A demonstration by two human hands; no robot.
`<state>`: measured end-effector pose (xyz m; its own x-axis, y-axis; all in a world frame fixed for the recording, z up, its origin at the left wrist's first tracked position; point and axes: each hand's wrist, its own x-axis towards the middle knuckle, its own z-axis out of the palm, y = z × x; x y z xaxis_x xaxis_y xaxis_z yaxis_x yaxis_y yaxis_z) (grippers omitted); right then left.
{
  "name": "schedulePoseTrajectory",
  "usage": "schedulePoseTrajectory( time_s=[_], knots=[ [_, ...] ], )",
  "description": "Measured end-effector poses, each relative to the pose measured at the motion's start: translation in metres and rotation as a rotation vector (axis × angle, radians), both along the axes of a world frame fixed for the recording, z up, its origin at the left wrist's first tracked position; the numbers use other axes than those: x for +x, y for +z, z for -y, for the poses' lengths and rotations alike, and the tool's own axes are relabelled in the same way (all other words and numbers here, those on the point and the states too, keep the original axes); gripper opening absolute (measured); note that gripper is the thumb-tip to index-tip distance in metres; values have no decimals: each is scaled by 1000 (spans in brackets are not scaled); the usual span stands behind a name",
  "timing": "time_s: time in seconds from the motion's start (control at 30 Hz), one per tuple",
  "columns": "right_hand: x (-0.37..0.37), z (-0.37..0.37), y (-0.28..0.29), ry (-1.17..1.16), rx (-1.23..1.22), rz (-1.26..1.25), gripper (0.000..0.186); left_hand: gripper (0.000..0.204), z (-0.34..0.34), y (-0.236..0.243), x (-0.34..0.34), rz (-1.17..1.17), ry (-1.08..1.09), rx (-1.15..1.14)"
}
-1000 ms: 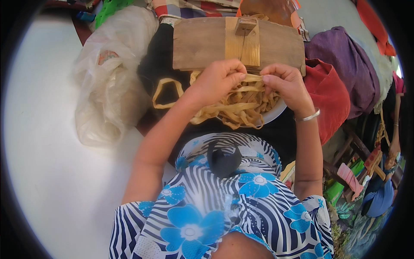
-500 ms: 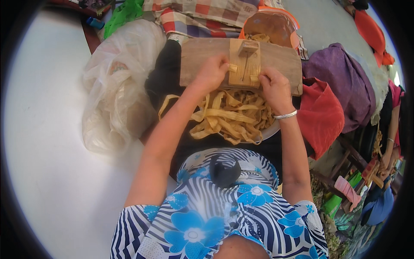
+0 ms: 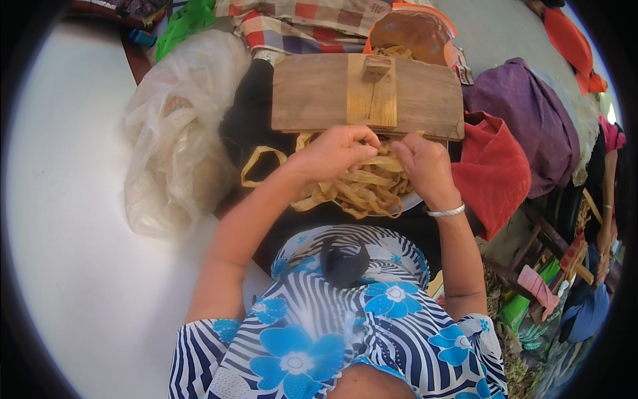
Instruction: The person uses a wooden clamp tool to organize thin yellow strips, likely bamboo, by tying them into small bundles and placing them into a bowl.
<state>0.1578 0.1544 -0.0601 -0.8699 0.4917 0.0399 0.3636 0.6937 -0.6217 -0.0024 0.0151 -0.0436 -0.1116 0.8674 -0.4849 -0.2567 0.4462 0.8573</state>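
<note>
A pile of long, flat tan strips fills a pale bowl in front of me; one strip loops out over its left side. Just beyond lies a wooden board with a lighter wood panel across its middle, a small block on top and a thin dark line down it. My left hand is closed in a pinch above the strips, below the board's near edge. Close by on its right, my right hand is curled, a bit of tan strip showing at its fingers.
A whitish plastic bag stands on the left. Beyond the board are checked cloth and an orange-rimmed bag with more strips. Red cloth and a purple bundle lie to the right. Another person's arm shows at the far right.
Both hands have come down off the board's panel toward me, over the strip pile, and closer together. The short strip ends seen against the panel are gone from there.
</note>
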Motion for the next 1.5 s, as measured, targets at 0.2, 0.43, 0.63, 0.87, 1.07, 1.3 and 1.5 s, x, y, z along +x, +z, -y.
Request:
schedulePoseTrajectory(
  time_s=[0.2,0.43,0.63,0.87,1.07,1.3,1.5],
  knots=[
    [13,45,43,97,-1585,-278,21,22,2,0,8,18,72,193],
    [-20,35,2,-250,-360,-508,27,35,-4,0,39,314,275,255],
    [-18,28,-6,-175,184,-363,28,24,-3,-18,40,262,284,183],
    [2,30,-25,-187,-216,-173,10,12,10,-32,38,-845,136,330],
    [7,48,-23,-361,-1603,-245,25,26,11,-45,42,-1277,170,613],
    [3,50,-38,-391,-1410,-483,18,26,6,-12,54,-944,175,372],
    [3,45,-21,-244,-337,-437,12,19,-11,-30,46,-789,235,100]
  ],
)
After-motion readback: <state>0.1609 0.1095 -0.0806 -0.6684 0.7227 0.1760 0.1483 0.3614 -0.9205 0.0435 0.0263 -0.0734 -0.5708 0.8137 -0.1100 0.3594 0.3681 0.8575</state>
